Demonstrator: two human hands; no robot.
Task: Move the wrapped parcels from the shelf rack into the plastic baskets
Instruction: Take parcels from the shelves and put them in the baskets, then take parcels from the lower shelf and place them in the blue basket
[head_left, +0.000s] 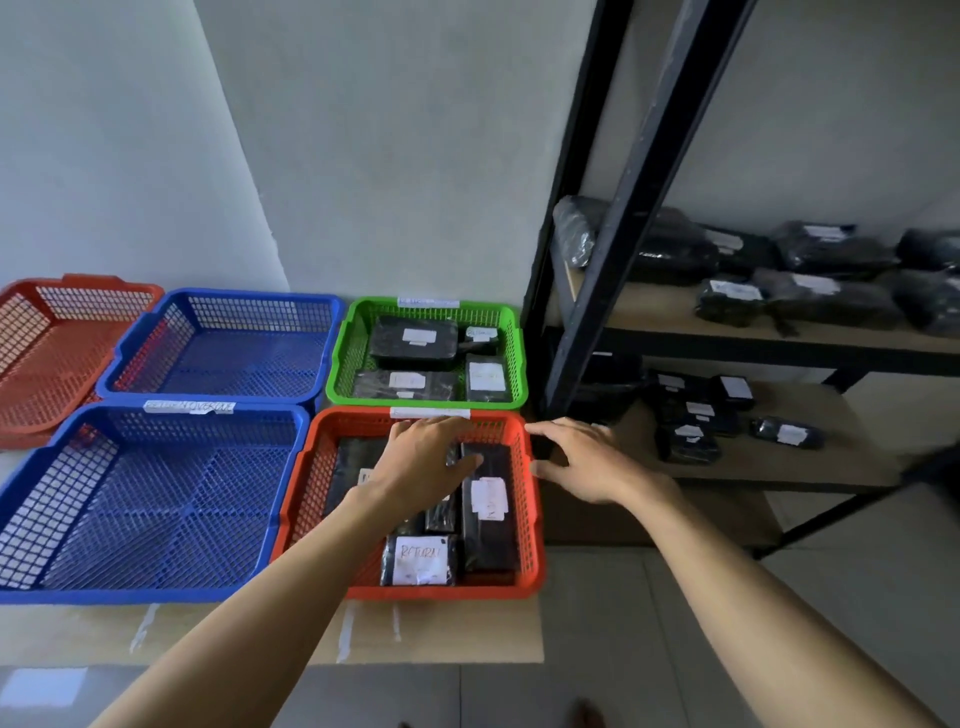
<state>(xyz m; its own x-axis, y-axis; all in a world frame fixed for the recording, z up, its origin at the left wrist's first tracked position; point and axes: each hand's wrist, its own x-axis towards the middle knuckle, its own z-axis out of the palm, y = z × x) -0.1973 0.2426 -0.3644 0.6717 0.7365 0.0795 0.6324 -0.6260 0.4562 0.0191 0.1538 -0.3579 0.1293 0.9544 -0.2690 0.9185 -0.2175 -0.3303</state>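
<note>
At the lower centre of the frame, a red plastic mesh basket (535, 525) was seen on a flattened brown cardboard sheet (457, 634). Several black film-wrapped parcels (356, 467) were packed in it, among them a long parcel with a white label (488, 540) along its right side and a shorter parcel marked "RETURN" (420, 562) at its near edge. The left hand (423, 462) was stretched over these parcels with fingers straight and nothing gripped; whether it touched them could not be told. The right hand (584, 460) was held released, fingers spread, just right of the basket's rim. Above the red basket, a green plastic basket (340, 358) was filled with four more wrapped parcels (413, 340). A near blue basket (156, 499), a far blue basket (223, 353) and a second red basket (47, 353) were set to the left. At the right of the frame, a black metal shelf rack (623, 234) was loaded with further parcels on its upper shelf (810, 280) and lower shelf (685, 421).
</note>
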